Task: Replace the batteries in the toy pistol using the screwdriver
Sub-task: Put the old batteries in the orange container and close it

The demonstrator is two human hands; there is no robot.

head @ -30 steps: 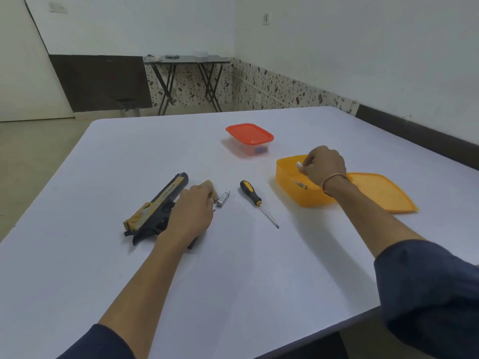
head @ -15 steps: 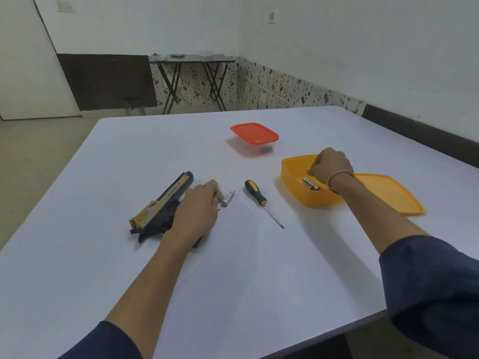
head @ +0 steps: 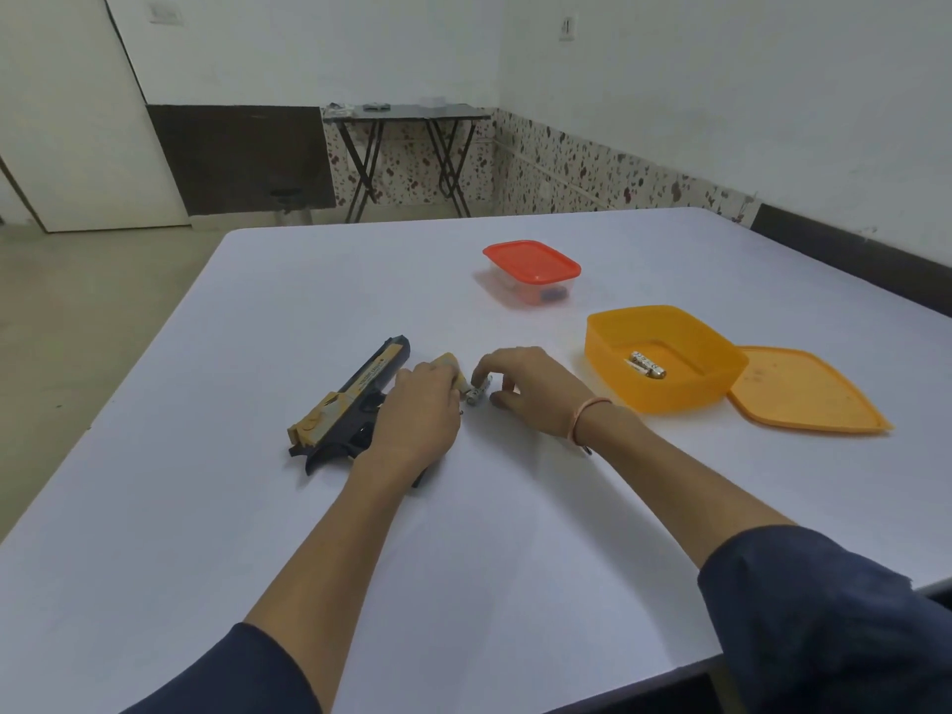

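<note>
The black and tan toy pistol (head: pixel 360 389) lies on its side on the white table (head: pixel 463 559), muzzle pointing away. My left hand (head: pixel 417 420) covers and grips its handle, with a tan cover piece (head: pixel 445 362) sticking out past the fingers. A small silver battery (head: pixel 474 395) lies just beyond the handle. My right hand (head: pixel 530 389) arches over it, index fingertip and thumb pinching it. The screwdriver is hidden under my right hand and wrist.
An open orange box (head: pixel 664 399) stands to the right with two batteries (head: pixel 646 364) inside, its orange lid (head: pixel 803 394) flat beside it. A clear container with a red lid (head: pixel 530 260) sits farther back. The table's edge runs close at the front right.
My right hand has left the orange box, dropping batteries there, and swung left to the battery beside the pistol, covering the screwdriver. My left hand has stayed on the pistol.
</note>
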